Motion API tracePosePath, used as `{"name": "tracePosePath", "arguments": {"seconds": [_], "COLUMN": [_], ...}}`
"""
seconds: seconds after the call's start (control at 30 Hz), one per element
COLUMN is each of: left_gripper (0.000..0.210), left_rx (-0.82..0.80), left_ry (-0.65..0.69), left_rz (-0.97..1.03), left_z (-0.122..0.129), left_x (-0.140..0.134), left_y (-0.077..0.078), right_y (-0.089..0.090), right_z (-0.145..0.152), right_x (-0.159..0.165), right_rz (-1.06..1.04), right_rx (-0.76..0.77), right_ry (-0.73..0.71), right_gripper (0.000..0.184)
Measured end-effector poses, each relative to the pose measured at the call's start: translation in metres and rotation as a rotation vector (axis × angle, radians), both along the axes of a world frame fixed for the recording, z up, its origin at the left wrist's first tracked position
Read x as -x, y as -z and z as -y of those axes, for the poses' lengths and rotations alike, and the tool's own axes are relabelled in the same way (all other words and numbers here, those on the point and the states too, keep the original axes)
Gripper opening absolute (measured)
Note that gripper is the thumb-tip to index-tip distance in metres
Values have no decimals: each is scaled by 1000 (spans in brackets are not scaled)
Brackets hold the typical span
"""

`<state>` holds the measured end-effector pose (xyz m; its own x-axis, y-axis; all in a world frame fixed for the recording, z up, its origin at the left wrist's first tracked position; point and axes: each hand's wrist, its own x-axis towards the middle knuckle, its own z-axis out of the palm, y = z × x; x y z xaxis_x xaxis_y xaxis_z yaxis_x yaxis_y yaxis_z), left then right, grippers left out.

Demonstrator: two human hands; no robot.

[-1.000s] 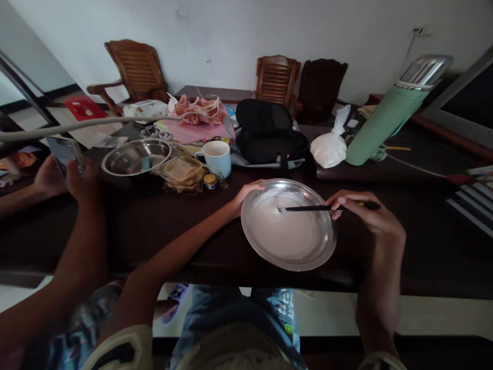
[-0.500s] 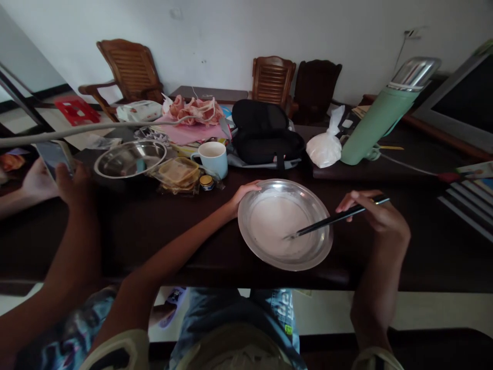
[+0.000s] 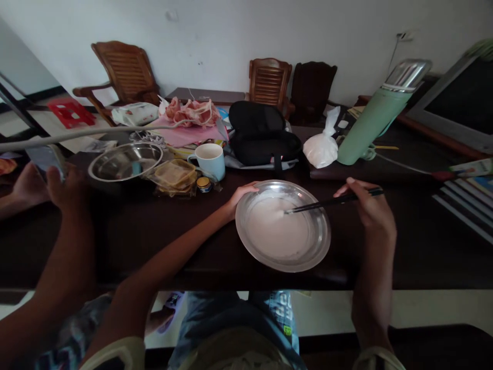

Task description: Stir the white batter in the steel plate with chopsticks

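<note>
A shiny metal basin point(image 3: 246, 245) stands at the table's front edge, holding a pale, milky batter point(image 3: 275, 231). My left hand point(image 3: 243, 197) grips its far left rim, thumb and fingers closed over the edge. In my right hand point(image 3: 364, 200), to the right of the basin, are dark chopsticks point(image 3: 331, 202). They slant leftward over the rim, and their tips dip into the batter near its far side. How the fingers lie around the chopsticks is partly hidden.
Left of the basin are a light blue mug point(image 3: 213, 163), a small jar point(image 3: 204, 184), plastic containers point(image 3: 175, 174) and another steel basin point(image 3: 115, 177). Behind stand a black case point(image 3: 265, 146), a bag of white powder point(image 3: 321, 150) and a green thermos point(image 3: 372, 126). At far left, another person holds a phone point(image 3: 46, 158).
The chopstick tips have moved away from me, from the near middle of the batter to its far side. My right hand has shifted slightly left and up; my left hand stays on the rim.
</note>
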<state>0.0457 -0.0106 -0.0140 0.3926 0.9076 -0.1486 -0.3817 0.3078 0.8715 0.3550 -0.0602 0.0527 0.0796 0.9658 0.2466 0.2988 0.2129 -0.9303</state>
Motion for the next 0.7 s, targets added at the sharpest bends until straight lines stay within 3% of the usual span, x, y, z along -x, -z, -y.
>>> {"name": "tracePosePath", "arguments": {"seconds": [0.13,0.17,0.27,0.3,0.33,0.43,0.47,0.6,0.7], "left_gripper": [29,29,28,27,27,28,27,28,29], "left_rx": [-12,-13,-3,-1,-1,-7,-9,-13,-14], "left_ry": [-7,-9,3,9,13,9,2,5,28], "left_rz": [4,3,0,1,4,9,10,13,12], "left_z": [1,1,0,0,-1,-1,-1,0,1], "left_x": [0,0,1,1,1,1,0,0,0], "left_y": [-1,-1,0,0,0,1,1,-1,-2], "right_y": [0,0,2,3,3,1,0,-2,-2], "right_z": [3,3,1,1,1,4,5,5,4], "right_x": [2,1,0,1,2,6,6,5,6], "right_rz": [119,106,-25,-40,-29,58,52,-63,39], "right_rx": [138,141,11,-9,7,186,207,64,144], "right_ry": [-276,-261,14,45,5,-299,-317,-42,-274], "right_gripper": [35,36,40,40,38,37,38,38,33]}}
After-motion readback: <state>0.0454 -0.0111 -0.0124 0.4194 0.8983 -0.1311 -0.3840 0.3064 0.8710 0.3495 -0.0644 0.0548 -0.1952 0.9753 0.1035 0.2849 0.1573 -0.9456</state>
